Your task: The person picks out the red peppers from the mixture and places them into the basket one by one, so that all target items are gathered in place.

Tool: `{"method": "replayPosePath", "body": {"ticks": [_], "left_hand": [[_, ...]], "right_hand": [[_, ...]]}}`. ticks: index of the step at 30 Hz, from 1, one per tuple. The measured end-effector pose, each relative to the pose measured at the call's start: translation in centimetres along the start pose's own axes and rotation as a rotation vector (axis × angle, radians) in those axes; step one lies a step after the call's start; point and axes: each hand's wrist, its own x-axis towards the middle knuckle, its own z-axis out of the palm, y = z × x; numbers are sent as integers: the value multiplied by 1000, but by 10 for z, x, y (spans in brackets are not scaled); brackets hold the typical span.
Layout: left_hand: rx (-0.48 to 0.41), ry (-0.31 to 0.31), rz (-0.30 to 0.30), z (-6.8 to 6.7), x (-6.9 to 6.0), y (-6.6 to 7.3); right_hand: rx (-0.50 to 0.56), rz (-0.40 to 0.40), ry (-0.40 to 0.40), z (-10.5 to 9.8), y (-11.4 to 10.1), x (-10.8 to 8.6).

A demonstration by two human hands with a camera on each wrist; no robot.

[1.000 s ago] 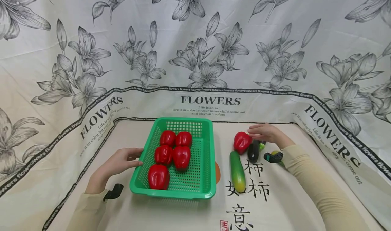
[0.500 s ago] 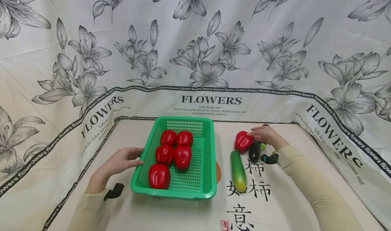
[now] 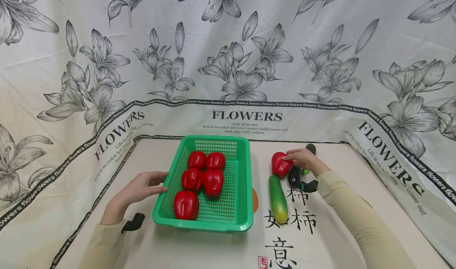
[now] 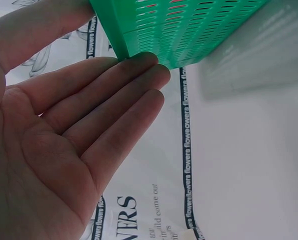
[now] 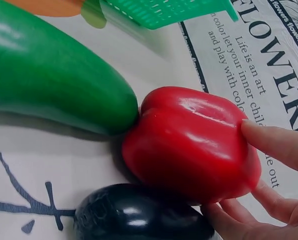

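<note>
My right hand (image 3: 304, 159) grips one end of a glossy red bell pepper (image 3: 279, 165) on the table, fingertips on either side of it in the right wrist view. Against that pepper lie the tip of a green cucumber (image 5: 54, 70) and a dark eggplant (image 5: 139, 215). To the left stands a green perforated basket (image 3: 203, 224) holding several red bell peppers (image 3: 186, 205). My left hand (image 3: 140, 186) is at the basket's left side. Seen from the left wrist, its fingers (image 4: 114, 112) are straight and touch the basket's corner.
A second dark, rounded vegetable (image 3: 311, 148) and a small green item (image 3: 305, 171) are partly hidden by my right hand. An orange shape (image 3: 255, 201) shows beside the basket's right edge. A flower-printed curtain (image 3: 242, 63) encloses the table's back and sides.
My right hand has moved left and closed onto the red bell pepper, which has shifted slightly left. The dark vegetable behind the hand has come into view. My left hand and the basket stay put.
</note>
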Motion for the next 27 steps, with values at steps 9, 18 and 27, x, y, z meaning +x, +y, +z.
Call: {"method": "replayPosePath", "body": {"ticks": [9, 18, 27], "left_hand": [[2, 0, 1, 0, 0, 0], [2, 1, 5, 0, 1, 0], [4, 1, 0, 0, 0, 0]], "right_hand": [[29, 22, 2, 12, -3, 5], [7, 77, -7, 23, -2, 7], [28, 105, -5, 28, 1, 5]]}}
